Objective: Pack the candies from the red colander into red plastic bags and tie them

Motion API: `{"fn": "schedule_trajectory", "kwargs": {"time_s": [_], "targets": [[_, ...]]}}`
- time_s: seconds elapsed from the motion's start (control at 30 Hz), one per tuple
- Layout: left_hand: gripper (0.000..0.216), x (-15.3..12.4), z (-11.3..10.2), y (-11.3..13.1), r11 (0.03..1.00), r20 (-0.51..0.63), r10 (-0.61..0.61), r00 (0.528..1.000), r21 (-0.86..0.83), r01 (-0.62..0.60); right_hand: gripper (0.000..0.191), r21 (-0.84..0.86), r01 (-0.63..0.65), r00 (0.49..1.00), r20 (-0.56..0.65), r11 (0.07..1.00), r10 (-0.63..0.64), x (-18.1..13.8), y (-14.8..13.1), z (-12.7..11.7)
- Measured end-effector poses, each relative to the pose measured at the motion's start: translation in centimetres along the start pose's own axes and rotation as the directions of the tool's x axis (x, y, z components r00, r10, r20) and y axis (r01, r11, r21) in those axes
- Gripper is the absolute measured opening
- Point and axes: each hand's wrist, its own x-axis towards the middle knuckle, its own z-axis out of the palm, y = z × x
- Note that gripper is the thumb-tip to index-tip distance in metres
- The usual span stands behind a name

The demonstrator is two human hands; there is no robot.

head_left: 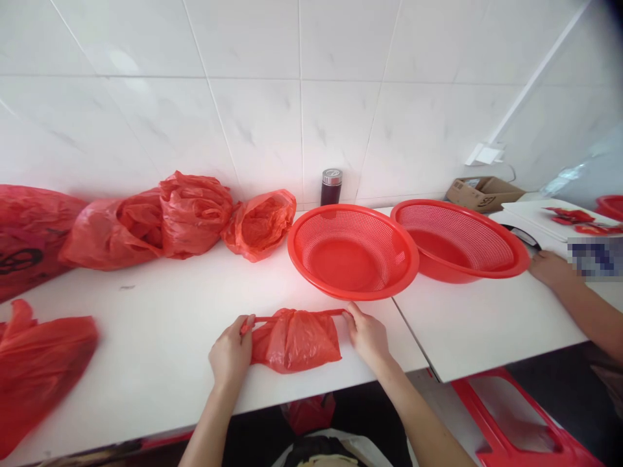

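A small red plastic bag lies on the white table near its front edge, with something bulky inside that I cannot make out. My left hand is closed on one twisted end of the bag's top at its left. On the other side my right hand pinches the opposite end. Between the two hands the twisted ends run in a taut line along the bag's upper edge. Just behind it stands a red plastic colander with nothing visible inside.
Several filled red bags line the wall at left; another red bag lies front left. A thermos, a second colander and a cardboard box stand along the back. A co-worker's hand is at right, above a red stool.
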Motion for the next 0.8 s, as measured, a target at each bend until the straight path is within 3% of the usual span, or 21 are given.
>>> {"fn": "schedule_trajectory", "kwargs": {"time_s": [0.13,0.23,0.33,0.47,0.53,0.63,0.7,0.8], "targets": [[0.043,-0.6,-0.8,-0.7,0.996,0.024,-0.051,0.998,-0.073,0.053,0.027,0.060,-0.007,1.000,-0.022,0.998,0.008,-0.1,0.5,0.1],[0.048,-0.2,-1.8,-0.8,0.992,0.103,-0.019,0.995,-0.125,0.032,0.031,0.120,-0.014,0.999,-0.050,0.993,0.020,-0.1,0.7,0.3],[0.036,0.9,-3.6,-0.1,0.988,0.166,0.072,0.983,-0.148,-0.047,0.037,0.188,-0.012,0.996,-0.082,0.982,0.028,-0.2,1.0,0.5],[0.038,2.0,-5.4,3.6,0.966,0.115,0.243,0.963,-0.112,-0.231,0.041,0.317,0.005,0.996,-0.089,0.949,0.024,-0.2,1.5,0.8],[0.035,2.3,-5.1,6.1,0.912,0.195,0.409,0.891,-0.116,-0.393,0.042,0.483,0.019,0.998,-0.067,0.875,0.016,-0.3,1.7,0.8],[0.032,2.5,-3.8,9.0,0.811,0.409,0.570,0.713,-0.140,-0.567,0.040,0.691,0.025,0.999,-0.036,0.723,0.000,-0.5,1.8,0.5],[0.029,2.5,-3.3,9.8,0.777,0.524,0.585,0.619,-0.144,-0.613,0.038,0.721,0.018,1.000,-0.016,0.693,-0.009,-0.6,1.7,0.3],[0.021,2.2,-4.5,9.7,0.771,0.629,0.555,0.544,-0.142,-0.621,0.036,0.679,0.007,1.000,0.014,0.734,-0.022,-0.6,1.7,0.0]]}}
